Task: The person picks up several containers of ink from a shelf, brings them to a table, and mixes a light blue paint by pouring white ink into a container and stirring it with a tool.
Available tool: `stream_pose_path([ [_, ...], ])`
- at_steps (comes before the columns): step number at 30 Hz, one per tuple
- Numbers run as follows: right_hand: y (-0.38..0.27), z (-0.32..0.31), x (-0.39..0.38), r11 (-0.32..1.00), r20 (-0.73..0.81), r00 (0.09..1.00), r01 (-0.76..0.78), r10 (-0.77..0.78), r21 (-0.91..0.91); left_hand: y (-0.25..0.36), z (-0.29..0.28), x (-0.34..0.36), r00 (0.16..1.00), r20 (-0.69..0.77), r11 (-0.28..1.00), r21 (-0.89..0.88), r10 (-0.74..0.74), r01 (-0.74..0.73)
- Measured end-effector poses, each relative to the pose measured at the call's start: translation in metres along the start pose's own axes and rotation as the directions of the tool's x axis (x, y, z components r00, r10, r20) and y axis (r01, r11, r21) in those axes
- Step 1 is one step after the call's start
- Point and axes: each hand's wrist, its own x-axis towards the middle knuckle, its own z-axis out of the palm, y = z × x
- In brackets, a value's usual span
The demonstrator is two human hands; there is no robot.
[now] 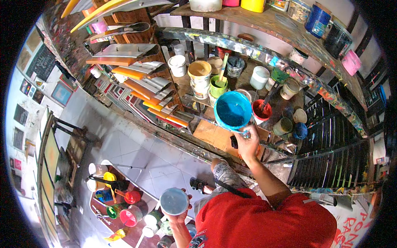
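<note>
My right hand (249, 145) grips a round tub of blue paint (233, 110) by its side. The tub is open at the top, with blue smeared on its rim and wall, and it is held in front of the paint shelf. Lower down, my left hand (178, 223) is closed around a pale, translucent plastic tub (174, 201); whether it holds anything I cannot tell. Nearest the blue tub stand a small green pot (218, 87) with a stick in it and a red paint pot (263, 110) with a dark-handled tool in it.
Silver-and-orange squeegees (138, 74) jut from a rack on the left. White buckets (177, 66) and paint-stained pots crowd the shelf, with more containers on the upper shelf (248, 14). Below left, a low table (120, 231) bears several paint pots. A dark slatted rack (326, 165) stands right.
</note>
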Motion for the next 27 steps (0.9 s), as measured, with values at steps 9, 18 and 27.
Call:
stream_pose_path([
  [9,0.048,-0.048,0.024,0.871,-0.172,0.860,-0.445,0.480,0.207,0.022,-0.004,-0.019,0.991,-0.119,0.996,-0.057,0.055,-0.062],
  [18,0.176,-0.176,0.090,0.983,-0.577,0.797,-0.118,0.177,0.139,0.032,-0.005,-0.016,0.989,-0.094,0.991,-0.058,0.117,-0.123],
  [27,0.279,-0.244,0.172,0.675,-0.739,0.662,-0.602,0.125,-0.426,0.016,0.022,0.028,0.992,-0.125,1.000,-0.014,0.012,-0.014],
])
